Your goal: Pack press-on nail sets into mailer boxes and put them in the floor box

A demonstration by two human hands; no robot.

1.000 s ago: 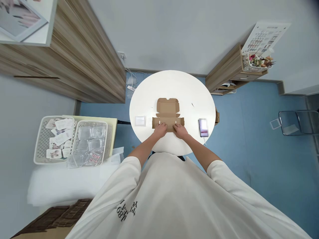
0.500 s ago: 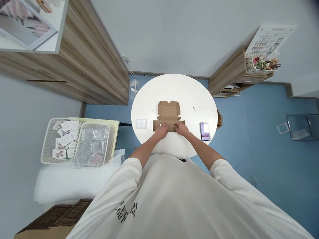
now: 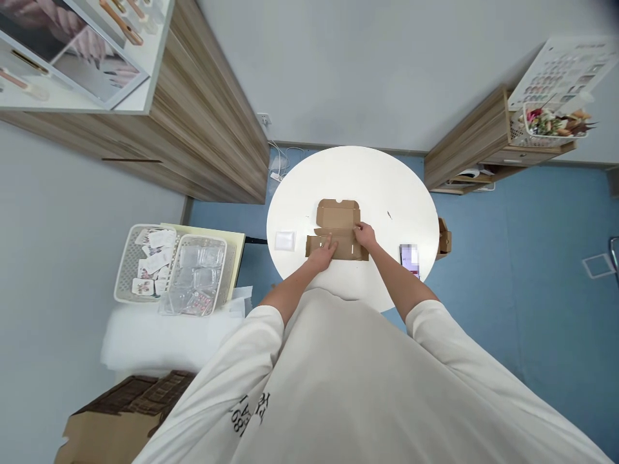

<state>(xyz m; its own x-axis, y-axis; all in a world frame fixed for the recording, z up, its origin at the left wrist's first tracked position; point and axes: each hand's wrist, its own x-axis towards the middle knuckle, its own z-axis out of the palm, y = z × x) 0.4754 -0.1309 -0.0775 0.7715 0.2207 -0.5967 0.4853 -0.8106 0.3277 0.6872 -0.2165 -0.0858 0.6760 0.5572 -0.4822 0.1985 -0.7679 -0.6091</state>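
Note:
A flat, unfolded brown cardboard box [image 3: 337, 219] lies in the middle of the round white table [image 3: 353, 174]. My left hand [image 3: 323, 252] rests on the box's near panel with the fingers stretched flat. My right hand [image 3: 366, 234] sits at the box's right side, fingers curled on the edge of a flap. A small white packet [image 3: 285, 240] lies on the table left of the box. A phone [image 3: 409, 258] lies to the right of it.
Two white baskets [image 3: 175, 270] of clear packets and cards stand on a low surface at left. A wooden cabinet [image 3: 193, 122] rises at the back left, a wooden shelf unit [image 3: 478, 142] at back right. A cardboard carton [image 3: 120, 412] sits bottom left.
My right hand has moved from the near panel up to the box's right flap. My left hand stays pressed on the near panel. The view has shifted a little.

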